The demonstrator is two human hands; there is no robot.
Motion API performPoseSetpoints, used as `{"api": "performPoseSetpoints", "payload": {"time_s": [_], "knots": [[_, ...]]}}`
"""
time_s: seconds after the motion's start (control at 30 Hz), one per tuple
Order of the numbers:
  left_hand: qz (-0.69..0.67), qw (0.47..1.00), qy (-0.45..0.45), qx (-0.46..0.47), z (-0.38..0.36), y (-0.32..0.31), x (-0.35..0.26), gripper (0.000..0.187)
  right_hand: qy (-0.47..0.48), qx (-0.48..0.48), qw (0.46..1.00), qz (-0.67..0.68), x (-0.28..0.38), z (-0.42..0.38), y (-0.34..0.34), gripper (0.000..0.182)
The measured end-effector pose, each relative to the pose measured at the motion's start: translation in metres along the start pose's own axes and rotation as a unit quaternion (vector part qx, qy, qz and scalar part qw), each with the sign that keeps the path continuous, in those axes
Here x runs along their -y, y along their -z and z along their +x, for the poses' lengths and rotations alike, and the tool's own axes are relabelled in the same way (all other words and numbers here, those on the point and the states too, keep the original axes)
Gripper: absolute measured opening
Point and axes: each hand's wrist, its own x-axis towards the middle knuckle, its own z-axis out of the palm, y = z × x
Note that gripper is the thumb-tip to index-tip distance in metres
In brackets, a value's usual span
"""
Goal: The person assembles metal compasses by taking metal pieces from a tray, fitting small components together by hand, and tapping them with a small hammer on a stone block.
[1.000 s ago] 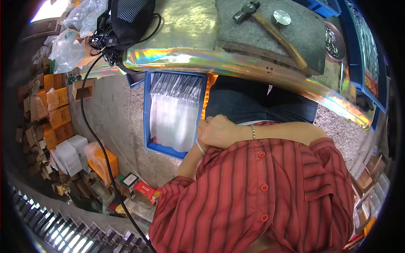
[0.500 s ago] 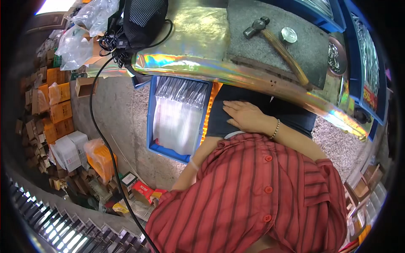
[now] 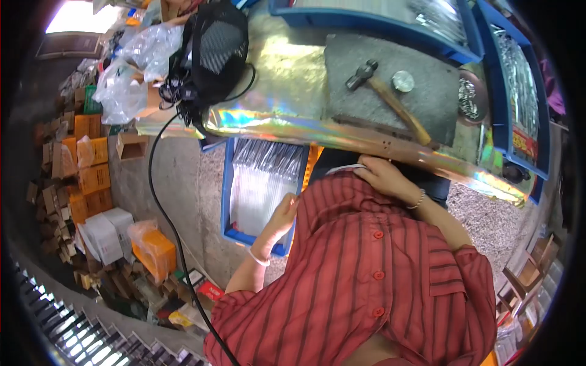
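Note:
My left hand point(image 3: 283, 215), a pale band on its wrist, is curled closed at the left side of the red striped shirt point(image 3: 342, 244). Its fingertips press against the cloth, partly hidden. Over my lap, my right hand point(image 3: 386, 178), wearing a beaded bracelet, is closed on the front hem of the shirt. A pale strip shows along that hem, above dark trousers point(image 3: 434, 189). Just beyond my left hand stands a blue bin point(image 3: 227, 201) holding a stack of clear plastic packs point(image 3: 261, 198).
On the workbench lie a hammer point(image 3: 397, 107) and a round metal piece point(image 3: 403, 81) on a grey plate point(image 3: 342, 61), with a dish point(image 3: 478, 116) of small metal parts. Blue trays point(image 3: 390, 36) line the back. A black mesh bag point(image 3: 220, 55) trails a cable point(image 3: 160, 204). Boxes point(image 3: 91, 177) are piled left.
My right hand went from lying flat on the trousers to gripping the shirt hem. My left hand came up into view beside the shirt. The hem sits further forward, and the view has shifted.

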Motion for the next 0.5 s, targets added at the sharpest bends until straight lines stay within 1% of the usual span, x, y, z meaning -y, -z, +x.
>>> {"api": "performPoseSetpoints", "payload": {"time_s": [0.07, 0.1, 0.13, 0.17, 0.2, 0.23, 0.27, 0.3, 0.33, 0.37, 0.4, 0.43, 0.47, 0.5], "knots": [[0.002, 0.997, 0.061, -0.037, 0.002, -0.002, -0.005, 0.015, 0.008, -0.061, 0.998, -0.022, -0.007, 0.007, -0.012, 0.026], [-0.076, 0.991, 0.072, -0.082, 0.004, 0.001, 0.000, 0.016, 0.005, -0.065, 0.996, -0.063, -0.013, 0.006, -0.019, 0.024], [-0.153, 0.976, 0.083, -0.127, 0.009, 0.007, 0.013, 0.019, -0.081, 0.010, 0.986, -0.148, -0.001, 0.006, -0.016, 0.022], [-0.231, 0.954, 0.091, -0.171, 0.016, 0.015, 0.032, 0.023, -0.042, 0.022, 0.985, -0.166, 0.006, 0.000, -0.014, 0.021], [-0.231, 0.961, 0.106, -0.110, 0.020, 0.041, 0.067, 0.028, -0.004, 0.034, 0.982, -0.185, 0.013, -0.007, -0.012, 0.021], [-0.239, 0.947, 0.176, -0.120, 0.013, 0.037, 0.067, 0.027, 0.092, 0.030, 0.989, -0.112, 0.023, -0.011, -0.001, 0.020], [-0.163, 0.962, 0.195, -0.097, 0.007, 0.034, 0.055, 0.025, 0.185, 0.025, 0.981, -0.042, 0.037, -0.017, 0.015, 0.020], [0.201, 0.968, 0.119, -0.097, 0.009, 0.036, 0.069, 0.025, 0.275, 0.022, 0.961, 0.025, 0.051, -0.025, 0.033, 0.022], [0.284, 0.953, 0.032, -0.097, 0.000, 0.028, 0.060, 0.030, 0.251, -0.022, 0.967, 0.029, 0.066, -0.035, 0.053, 0.021], [0.382, 0.921, -0.025, -0.076, 0.004, 0.021, 0.036, 0.027, 0.230, -0.064, 0.970, 0.033, 0.082, -0.044, 0.073, 0.021], [0.476, 0.874, -0.078, -0.056, 0.002, 0.014, 0.010, 0.025, 0.209, -0.104, 0.971, 0.040, 0.095, -0.049, 0.089, 0.020], [0.427, 0.894, -0.124, -0.061, 0.002, 0.006, -0.024, 0.021, 0.192, -0.186, 0.963, -0.025, 0.105, -0.050, 0.100, 0.019], [0.376, 0.908, -0.171, -0.066, 0.012, -0.004, -0.068, 0.018, 0.173, -0.266, 0.944, -0.091, 0.110, -0.047, 0.109, 0.017], [0.323, 0.918, -0.218, -0.071, 0.023, -0.013, -0.112, 0.015, 0.179, -0.329, 0.904, -0.207, 0.115, -0.039, 0.113, 0.019]]}}
